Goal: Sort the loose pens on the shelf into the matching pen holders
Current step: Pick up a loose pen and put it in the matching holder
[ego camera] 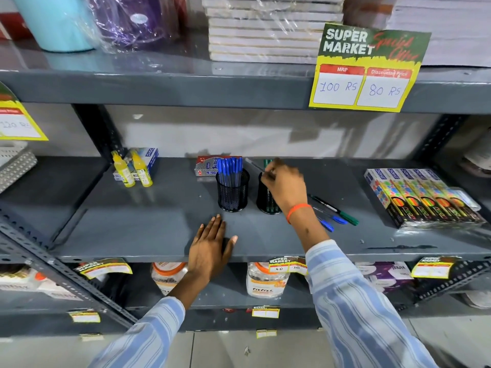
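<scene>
Two black mesh pen holders stand mid-shelf. The left holder point(233, 197) is packed with blue-capped pens point(230, 169). The right holder point(265, 200) contains green pens and is partly hidden behind my right hand point(285, 185). That hand hovers over its rim, fingers pinched on a thin pen point(255, 166) that slants up to the left. My left hand point(211, 248) lies flat and open on the front edge of the shelf point(148, 224). Loose pens rest to the right of the holders: a green-capped one point(335, 210) and two blue-capped ones point(330, 220).
Yellow bottles point(132, 170) and a small box stand at the left back. A pen pack point(206, 167) lies behind the blue holder. Colourful boxes point(422, 196) fill the right end. A price sign point(368, 69) hangs from the shelf above. Jars sit on the shelf below.
</scene>
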Motion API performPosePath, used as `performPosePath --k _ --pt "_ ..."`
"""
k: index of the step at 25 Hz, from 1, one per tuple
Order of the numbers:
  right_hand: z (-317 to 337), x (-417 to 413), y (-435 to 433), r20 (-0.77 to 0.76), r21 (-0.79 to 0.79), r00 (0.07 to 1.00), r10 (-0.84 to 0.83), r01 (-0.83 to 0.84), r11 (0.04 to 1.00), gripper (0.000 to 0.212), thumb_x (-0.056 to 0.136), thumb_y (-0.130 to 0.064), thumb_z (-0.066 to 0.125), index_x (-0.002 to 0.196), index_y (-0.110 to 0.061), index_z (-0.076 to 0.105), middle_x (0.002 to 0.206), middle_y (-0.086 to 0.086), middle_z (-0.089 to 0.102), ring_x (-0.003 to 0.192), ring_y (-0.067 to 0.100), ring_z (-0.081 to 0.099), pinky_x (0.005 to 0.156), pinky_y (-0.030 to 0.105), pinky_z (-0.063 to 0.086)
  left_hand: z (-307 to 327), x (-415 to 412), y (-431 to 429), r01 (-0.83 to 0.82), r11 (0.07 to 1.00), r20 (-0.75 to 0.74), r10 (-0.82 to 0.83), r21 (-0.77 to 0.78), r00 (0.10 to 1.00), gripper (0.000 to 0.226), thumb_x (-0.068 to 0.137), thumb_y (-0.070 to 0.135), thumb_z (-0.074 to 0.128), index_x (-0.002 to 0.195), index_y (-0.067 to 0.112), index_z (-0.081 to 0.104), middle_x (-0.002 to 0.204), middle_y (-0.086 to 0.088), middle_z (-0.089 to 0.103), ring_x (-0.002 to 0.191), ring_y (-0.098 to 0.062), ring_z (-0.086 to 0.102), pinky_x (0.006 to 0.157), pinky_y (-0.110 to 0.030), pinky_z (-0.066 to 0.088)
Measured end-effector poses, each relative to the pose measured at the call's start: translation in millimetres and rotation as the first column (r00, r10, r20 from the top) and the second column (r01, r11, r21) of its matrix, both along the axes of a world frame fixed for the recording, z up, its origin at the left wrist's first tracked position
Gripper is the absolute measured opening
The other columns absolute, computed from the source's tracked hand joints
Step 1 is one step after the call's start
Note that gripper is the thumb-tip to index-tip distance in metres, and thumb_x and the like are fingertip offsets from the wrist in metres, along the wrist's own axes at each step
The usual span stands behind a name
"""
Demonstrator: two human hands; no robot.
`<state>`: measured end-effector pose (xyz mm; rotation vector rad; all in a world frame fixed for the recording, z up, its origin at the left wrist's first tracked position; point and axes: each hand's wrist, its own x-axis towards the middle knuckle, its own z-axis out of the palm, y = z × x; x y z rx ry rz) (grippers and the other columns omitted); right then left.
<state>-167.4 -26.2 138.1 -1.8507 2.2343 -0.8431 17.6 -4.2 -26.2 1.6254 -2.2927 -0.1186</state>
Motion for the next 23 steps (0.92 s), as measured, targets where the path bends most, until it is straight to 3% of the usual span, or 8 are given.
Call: performPosePath --k 4,10,15,20,23 --pt "16.4 13.5 -27.7 0.128 0.074 0.988 0.091 -0.101 0.992 0.013 0.087 -0.011 0.059 0.097 -0.007 0.066 0.105 0.015 0.072 0.102 0.034 0.063 0.09 0.039 0.054 -3.7 15.4 -8.3 0.078 0.994 0.081 -0.085 0.081 0.993 0.064 0.094 0.054 0.019 0.146 0.018 0.012 0.157 -0.001 0.01 0.143 -0.014 0.004 0.115 -0.029 -0.001" --pt "26.6 22.0 -69.8 0.078 0.227 0.988 0.133 -0.148 0.963 0.029 0.087 -0.001 0.06 0.116 0.002 0.06 0.125 0.019 0.062 0.112 0.036 0.061 0.1 0.041 0.05 1.9 18.4 -3.2 0.143 0.99 0.004 -0.143 -0.005 0.99 0.058 0.095 0.046 0.033 0.143 0.013 0.026 0.154 -0.007 0.025 0.143 -0.019 0.015 0.116 -0.033 0.009" --pt "16.9 24.9 -78.4 0.145 0.108 0.985 0.096 -0.112 0.988 0.03 0.082 -0.002 0.065 0.111 0.001 0.06 0.118 0.022 0.064 0.111 0.037 0.06 0.098 0.041 0.05 0.1 19.1 -3.5 0.14 0.99 0.016 -0.14 -0.025 0.99 0.058 0.095 0.048 0.03 0.142 0.014 0.028 0.153 -0.006 0.027 0.142 -0.019 0.017 0.116 -0.032 0.009" --pt "-7.9 31.2 -80.2 0.152 0.109 0.986 0.069 -0.086 0.99 0.02 0.084 -0.009 0.065 0.098 0.005 0.065 0.106 0.027 0.069 0.102 0.039 0.063 0.085 0.04 0.052 -4.0 19.5 -5.7 0.132 0.991 0.017 -0.132 0.024 0.991 0.064 0.093 0.054 0.019 0.145 0.017 0.02 0.155 -0.003 0.018 0.143 -0.017 0.01 0.116 -0.031 0.004" --pt "-18.8 32.0 -78.8 0.178 0.088 0.982 0.058 -0.075 0.993 0.019 0.084 -0.011 0.066 0.098 0.001 0.071 0.102 0.026 0.072 0.1 0.039 0.066 0.087 0.041 0.055 -5.3 19.4 -6.6 0.127 0.991 0.016 -0.127 0.034 0.992 0.069 0.091 0.058 0.014 0.145 0.016 0.019 0.155 -0.003 0.015 0.143 -0.014 0.007 0.116 -0.03 0.002"
